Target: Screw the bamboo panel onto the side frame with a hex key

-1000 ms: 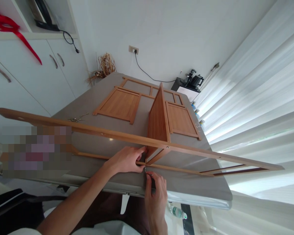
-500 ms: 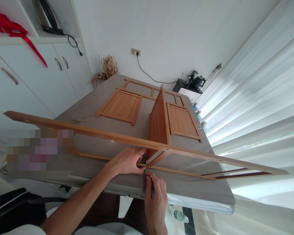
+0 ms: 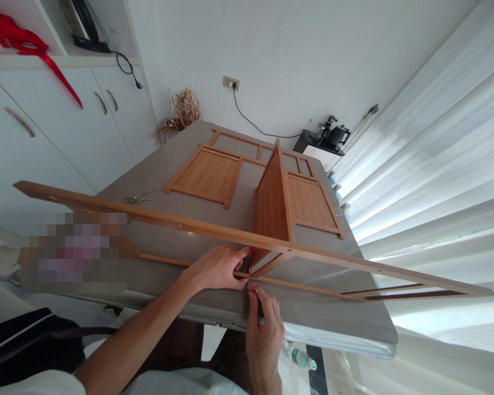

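Observation:
A long wooden frame (image 3: 226,235) stands on edge across the near part of the table, with a slatted wooden panel (image 3: 267,203) upright and roughly square to it. My left hand (image 3: 216,267) is closed round the frame's lower rail, with fingers behind and thumb in front, right beside the panel's lower corner. Just below that joint, my right hand (image 3: 264,318) pinches a small metal piece (image 3: 249,284) against the rail. It is too small to tell whether this is a screw or a key.
Two slatted panels (image 3: 206,174) (image 3: 315,204) lie flat behind, with another open frame (image 3: 236,145) at the far edge. Several loose screws (image 3: 132,200) lie at left. The grey table (image 3: 333,323) ends close in front of me. A bottle (image 3: 299,357) is below its edge.
The view has shifted slightly, moving everything a little to the right. My right hand's fingers have turned a little around the small metal piece. My left hand keeps its hold on the rail.

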Demonstrator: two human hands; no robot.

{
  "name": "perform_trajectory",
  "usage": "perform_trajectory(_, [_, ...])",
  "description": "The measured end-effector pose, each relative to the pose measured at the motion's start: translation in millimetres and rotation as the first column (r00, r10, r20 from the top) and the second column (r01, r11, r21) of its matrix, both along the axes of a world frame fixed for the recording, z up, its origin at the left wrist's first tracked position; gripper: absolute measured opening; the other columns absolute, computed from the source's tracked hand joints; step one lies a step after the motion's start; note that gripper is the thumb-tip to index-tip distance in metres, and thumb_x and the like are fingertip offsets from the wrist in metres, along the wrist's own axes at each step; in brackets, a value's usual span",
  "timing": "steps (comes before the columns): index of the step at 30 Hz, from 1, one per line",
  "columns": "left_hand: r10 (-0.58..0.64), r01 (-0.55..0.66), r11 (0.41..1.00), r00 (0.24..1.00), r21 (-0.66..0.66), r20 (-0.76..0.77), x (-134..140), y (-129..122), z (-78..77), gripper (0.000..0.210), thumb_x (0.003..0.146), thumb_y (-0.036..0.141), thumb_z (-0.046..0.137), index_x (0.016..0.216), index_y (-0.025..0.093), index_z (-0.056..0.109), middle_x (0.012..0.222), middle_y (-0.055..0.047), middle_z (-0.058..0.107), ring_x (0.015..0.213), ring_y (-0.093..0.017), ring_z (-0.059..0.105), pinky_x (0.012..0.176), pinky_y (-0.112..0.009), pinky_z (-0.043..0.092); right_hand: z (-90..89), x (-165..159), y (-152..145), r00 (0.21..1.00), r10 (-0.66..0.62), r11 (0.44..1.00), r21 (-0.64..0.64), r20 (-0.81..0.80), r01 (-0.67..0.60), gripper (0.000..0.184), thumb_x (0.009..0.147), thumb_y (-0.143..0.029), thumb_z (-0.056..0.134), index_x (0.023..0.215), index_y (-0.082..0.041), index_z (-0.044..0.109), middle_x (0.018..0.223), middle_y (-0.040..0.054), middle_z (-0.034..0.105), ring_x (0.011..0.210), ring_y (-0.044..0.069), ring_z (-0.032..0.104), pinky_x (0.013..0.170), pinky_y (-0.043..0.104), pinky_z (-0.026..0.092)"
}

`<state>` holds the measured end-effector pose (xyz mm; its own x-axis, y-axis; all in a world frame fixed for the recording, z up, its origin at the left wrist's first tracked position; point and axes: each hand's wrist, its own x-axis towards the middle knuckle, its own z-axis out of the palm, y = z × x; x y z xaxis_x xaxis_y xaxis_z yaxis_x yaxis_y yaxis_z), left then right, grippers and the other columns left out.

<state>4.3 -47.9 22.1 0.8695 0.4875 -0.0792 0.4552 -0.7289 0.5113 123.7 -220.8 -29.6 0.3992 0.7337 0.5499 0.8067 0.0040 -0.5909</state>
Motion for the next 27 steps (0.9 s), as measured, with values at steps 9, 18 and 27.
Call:
perform_trajectory(9, [-0.009, 0.009, 1.000, 1.000, -0.010, -0.006, -0.7, 0.5, 2.3, 0.035, 0.100, 0.048, 0.065, 0.114, 0.016, 0.066, 0.095, -0.003, 0.068, 0.080, -0.016, 0.066, 0.078, -0.036, 0.058, -3.8, -0.3, -2.5, 0.997, -0.028, 0.999, -0.035, -0.075, 0.025, 0.019, 0.105, -0.031, 0.057, 0.113, -0.024, 0.072, 0.100, 0.0039, 0.078, 0.088, 0.017, 0.071, 0.080, 0.028, 0.054])
perform_trajectory(18, [0.000, 0.000, 1.000, 1.000, -0.010, 0.011, -0.2, -0.4, 5.4, 0.038, 0.100, 0.049, 0.065, 0.118, 0.016, 0.064, 0.094, -0.002, 0.068, 0.078, -0.016, 0.066, 0.077, -0.036, 0.058, -1.8, -1.0, -3.1, 0.994, -0.039, 0.998, -0.046, -0.097, 0.035, 0.021, 0.106, -0.033, 0.055, 0.113, -0.025, 0.073, 0.098, 0.0031, 0.077, 0.088, 0.017, 0.071, 0.078, 0.027, 0.054])
perform_trajectory(27, [-0.001, 0.001, 1.000, 1.000, -0.001, 0.001, -0.2, -0.7, 4.3, 0.036, 0.100, 0.048, 0.065, 0.117, 0.016, 0.065, 0.097, -0.003, 0.069, 0.080, -0.017, 0.067, 0.078, -0.037, 0.059, 1.5, -3.7, -5.1, 0.990, -0.065, 0.996, -0.067, -0.122, 0.057, 0.023, 0.106, -0.034, 0.054, 0.112, -0.023, 0.073, 0.099, 0.0043, 0.077, 0.088, 0.017, 0.072, 0.080, 0.028, 0.055])
